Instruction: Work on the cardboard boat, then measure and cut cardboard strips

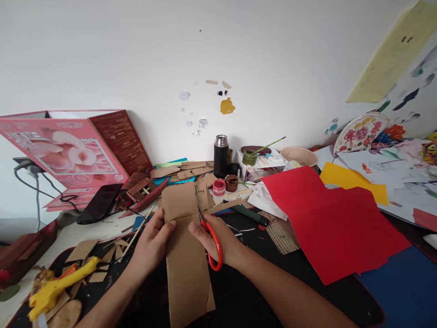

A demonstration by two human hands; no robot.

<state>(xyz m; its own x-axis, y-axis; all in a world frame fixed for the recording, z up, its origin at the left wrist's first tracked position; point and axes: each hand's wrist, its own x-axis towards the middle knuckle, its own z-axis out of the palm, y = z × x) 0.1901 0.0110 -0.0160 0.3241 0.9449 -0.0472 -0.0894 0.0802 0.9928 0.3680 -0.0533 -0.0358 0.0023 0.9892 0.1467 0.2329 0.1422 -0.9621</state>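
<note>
While our left hand (152,239) pinches the left edge of a folded brown cardboard strip (186,273), thumb on top, our right hand (216,234) grips the scissors (217,246) by their red handles at the strip's right side. The strip lies between our two hands, reaching both beyond them and back toward us, with a crease across it near our fingertips. The scissor blades point away from us along its upper right edge; we cannot tell whether they are biting into it. Just beyond our right hand we have a green-handled cutter (249,214), and to its right a piece of corrugated cardboard (282,234) and a large sheet of red paper (327,218). Farther beyond our hands stand a jar of pink-red paint (219,187), a jar of brown paint (231,183) and a black flask (221,157). Left of our left hand lie cardboard scraps (82,250) and a yellow gun-shaped tool (61,289); beyond these, a dark phone (99,205) leans near a pink carton (64,150).
</note>
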